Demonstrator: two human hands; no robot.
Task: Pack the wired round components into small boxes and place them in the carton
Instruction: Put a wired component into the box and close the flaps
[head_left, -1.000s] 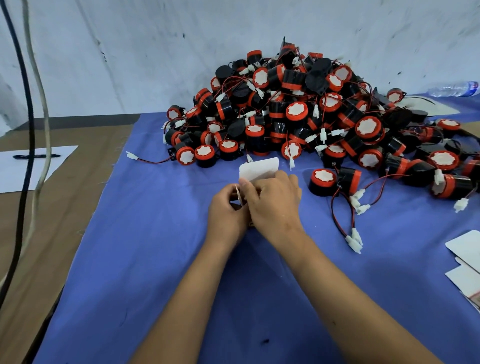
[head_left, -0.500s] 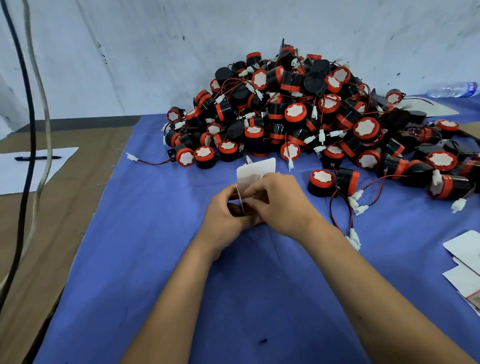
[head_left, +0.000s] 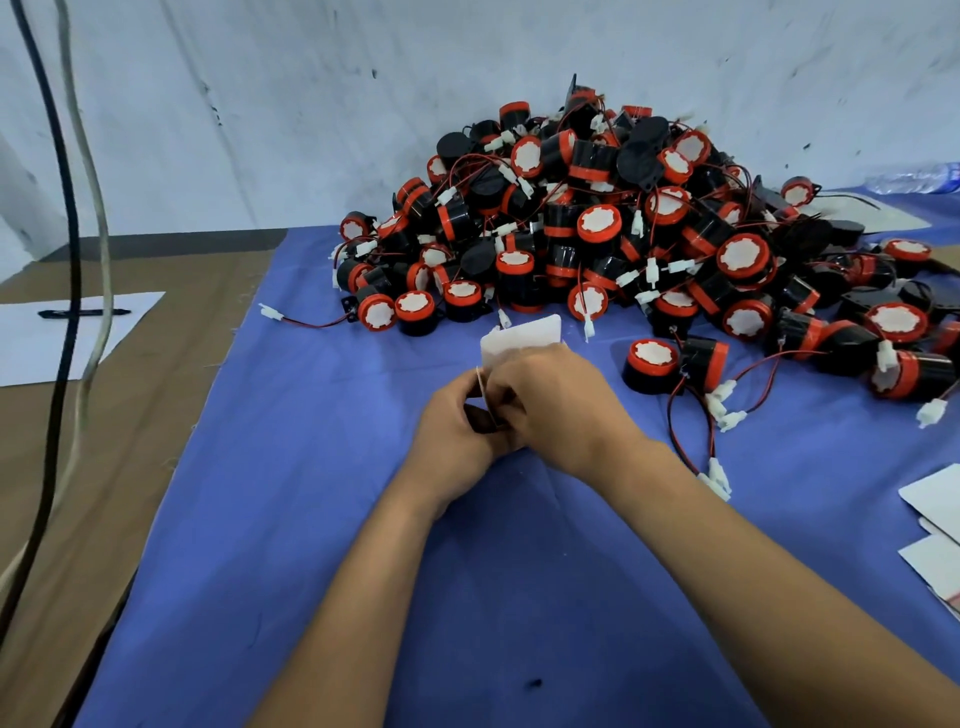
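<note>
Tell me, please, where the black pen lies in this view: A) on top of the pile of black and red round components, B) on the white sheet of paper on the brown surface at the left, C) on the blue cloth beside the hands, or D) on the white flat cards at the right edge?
B: the black pen lies on the white sheet of paper on the brown surface, left of the blue cloth.

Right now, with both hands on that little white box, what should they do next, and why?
Probably fold the white flap down to close the small box. Both the left hand and the right hand grip the box, something dark sits between the fingers, and the flap stands up open. Whether a component is fully inside is hidden.
</note>
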